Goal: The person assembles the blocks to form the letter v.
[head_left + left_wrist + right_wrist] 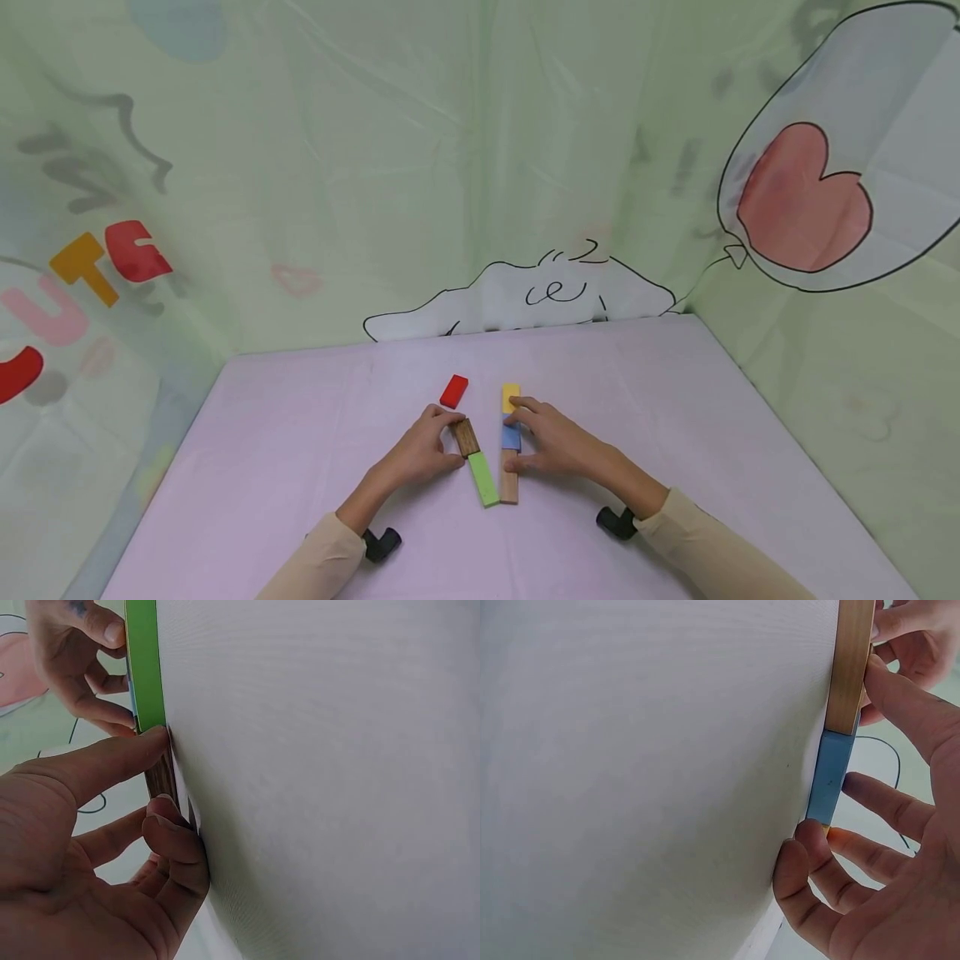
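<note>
My left hand (pixel 423 446) pinches a dark brown wooden block (pixel 467 437) lengthwise, thumb at its near end and fingers at the far end. A green block (pixel 483 481) lies end to end with it, slanting toward the right row. That row, nearly straight, has a yellow block (pixel 510 392), a blue block (pixel 512 439) and a light wooden block (pixel 509 487). Over it, my right hand (pixel 558 437) is spread: in the right wrist view its thumb meets the light wooden block (pixel 850 667) and a finger touches the blue block (pixel 830 776). The yellow block is mostly hidden there.
A red block (pixel 454 391) lies apart, just beyond the left hand. The pale lilac tabletop (pixel 315 417) runs back to a hanging printed sheet (pixel 375 167), which also encloses the sides. Black devices (pixel 617 522) sit by both wrists.
</note>
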`<state>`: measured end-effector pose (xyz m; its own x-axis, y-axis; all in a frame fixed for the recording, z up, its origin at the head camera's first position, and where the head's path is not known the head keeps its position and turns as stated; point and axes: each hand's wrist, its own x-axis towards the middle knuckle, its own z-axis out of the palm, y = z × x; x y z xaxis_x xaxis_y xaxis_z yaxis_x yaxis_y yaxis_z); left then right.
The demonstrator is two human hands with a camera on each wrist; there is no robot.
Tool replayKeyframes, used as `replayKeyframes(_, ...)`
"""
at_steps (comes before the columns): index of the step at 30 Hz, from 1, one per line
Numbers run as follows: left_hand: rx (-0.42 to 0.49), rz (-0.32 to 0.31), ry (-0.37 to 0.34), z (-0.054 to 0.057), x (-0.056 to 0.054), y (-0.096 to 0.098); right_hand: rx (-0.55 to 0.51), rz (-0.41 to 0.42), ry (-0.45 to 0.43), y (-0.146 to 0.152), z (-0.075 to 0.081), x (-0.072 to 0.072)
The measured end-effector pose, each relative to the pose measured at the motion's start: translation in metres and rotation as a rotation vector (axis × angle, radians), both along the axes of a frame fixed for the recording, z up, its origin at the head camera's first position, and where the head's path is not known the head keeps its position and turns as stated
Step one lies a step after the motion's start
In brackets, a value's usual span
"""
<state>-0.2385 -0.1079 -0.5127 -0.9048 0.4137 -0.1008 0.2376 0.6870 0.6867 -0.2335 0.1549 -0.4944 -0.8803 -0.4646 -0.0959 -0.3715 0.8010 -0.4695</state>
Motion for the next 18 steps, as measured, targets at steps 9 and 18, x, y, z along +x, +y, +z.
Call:
replayKeyframes(9,0.002,-0.003,-0.001,-0.0022,-0.0005,0.0002,0.002,-0.001,-0.003,0.0002,-0.0021,-0.0016)
replayKeyframes(18,0.009,-0.003,0.002,-0.0031,-0.0013,0.0003,0.003,0.000,-0.007,0.0001,-0.0006,-0.0011)
